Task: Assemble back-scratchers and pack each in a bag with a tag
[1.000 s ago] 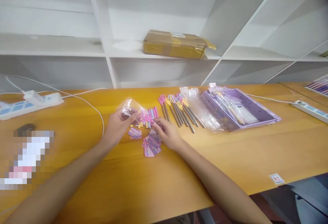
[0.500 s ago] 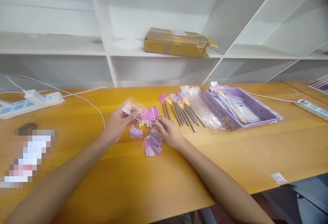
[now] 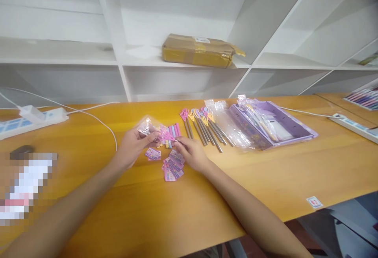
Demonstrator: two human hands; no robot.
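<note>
My left hand (image 3: 133, 144) pinches a clear plastic bag (image 3: 145, 124) above the table. My right hand (image 3: 191, 152) is closed on a pink hand-shaped back scratcher (image 3: 167, 133), whose head lies at the bag's mouth; I cannot make out how much is inside. Beneath and behind it lie several pastel tubes (image 3: 176, 129), partly hidden. Small printed purple cards (image 3: 173, 166) are fanned out just below my hands, with a smaller pair of cards (image 3: 152, 153) to the left. Right of my hands lie several back scratchers (image 3: 211, 130) with metal rods and pink, yellow and purple heads.
Clear plastic bags (image 3: 240, 134) lie beside a purple box (image 3: 295, 138) on the right. Power strips (image 3: 49, 121) with white cables are at both sides. A dark mouse (image 3: 22, 152) sits at left. A taped cardboard parcel (image 3: 197, 51) rests on the white shelf.
The whole view has shifted slightly, so things appear a little further left. The pink back scratcher's head sits a bit closer to my left hand; both hands keep their hold.
</note>
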